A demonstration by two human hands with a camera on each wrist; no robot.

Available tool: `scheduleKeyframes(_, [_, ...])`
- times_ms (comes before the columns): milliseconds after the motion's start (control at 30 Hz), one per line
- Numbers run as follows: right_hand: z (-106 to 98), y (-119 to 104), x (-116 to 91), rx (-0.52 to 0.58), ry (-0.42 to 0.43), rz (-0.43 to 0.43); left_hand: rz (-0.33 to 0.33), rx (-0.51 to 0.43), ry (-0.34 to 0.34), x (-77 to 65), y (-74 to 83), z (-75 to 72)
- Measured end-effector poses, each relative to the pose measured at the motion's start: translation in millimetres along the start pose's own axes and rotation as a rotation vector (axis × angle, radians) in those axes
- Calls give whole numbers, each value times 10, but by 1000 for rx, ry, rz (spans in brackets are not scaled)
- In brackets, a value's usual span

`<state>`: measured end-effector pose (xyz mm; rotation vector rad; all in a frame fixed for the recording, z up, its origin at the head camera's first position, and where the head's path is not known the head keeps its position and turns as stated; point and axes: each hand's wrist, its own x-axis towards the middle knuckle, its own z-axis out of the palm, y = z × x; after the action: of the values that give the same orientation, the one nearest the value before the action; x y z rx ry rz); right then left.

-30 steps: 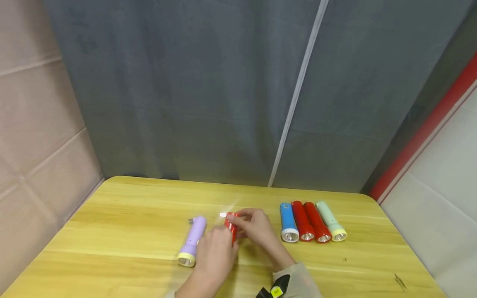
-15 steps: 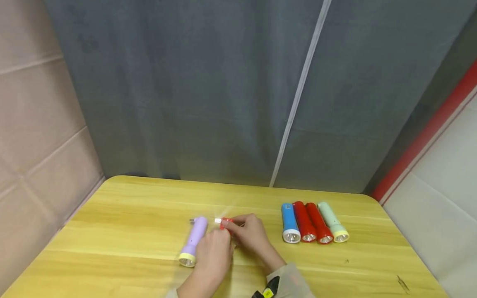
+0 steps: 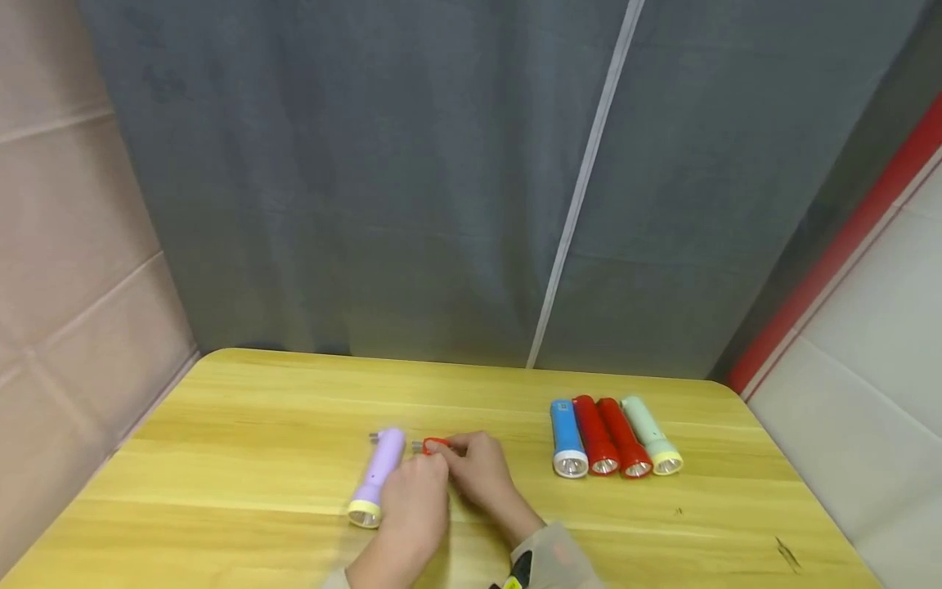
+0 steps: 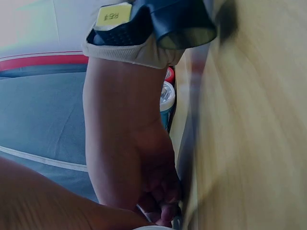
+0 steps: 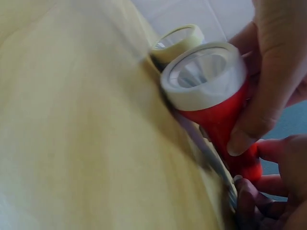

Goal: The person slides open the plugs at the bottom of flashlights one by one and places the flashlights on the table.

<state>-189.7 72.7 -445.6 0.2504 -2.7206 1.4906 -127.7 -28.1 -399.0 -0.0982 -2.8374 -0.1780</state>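
Observation:
My left hand point(image 3: 414, 511) grips the body of a red flashlight point(image 5: 220, 120) with a white lens ring. In the head view only its red tail end shows, with metal plug prongs point(image 3: 417, 447) sticking out to the left. At that tail end, the thumb and fingers of my right hand point(image 3: 480, 470) hold the flashlight. Just left of my left hand lies a lilac flashlight point(image 3: 383, 468) with a yellow lens ring, its prongs out too. The left wrist view mostly shows the right hand point(image 4: 153, 167) and forearm; the red flashlight's body is hidden there.
On the right of the wooden table point(image 3: 280, 425) a blue flashlight point(image 3: 567, 429), a red flashlight point(image 3: 596, 433), another red flashlight point(image 3: 624, 438) and a mint-green flashlight point(image 3: 649, 429) lie side by side. A grey curtain point(image 3: 368, 204) hangs behind the table.
Both hands have shifted a little left and nearer the lilac flashlight. The red flashlight's tail has turned lower, and the bright white patch beside it now shows as grey prongs.

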Motion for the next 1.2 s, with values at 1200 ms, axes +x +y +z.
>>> scheduleKeyframes(1200, [-967,-349,-123,-270,-14,-13,108,-186,18,89,-86,-315])
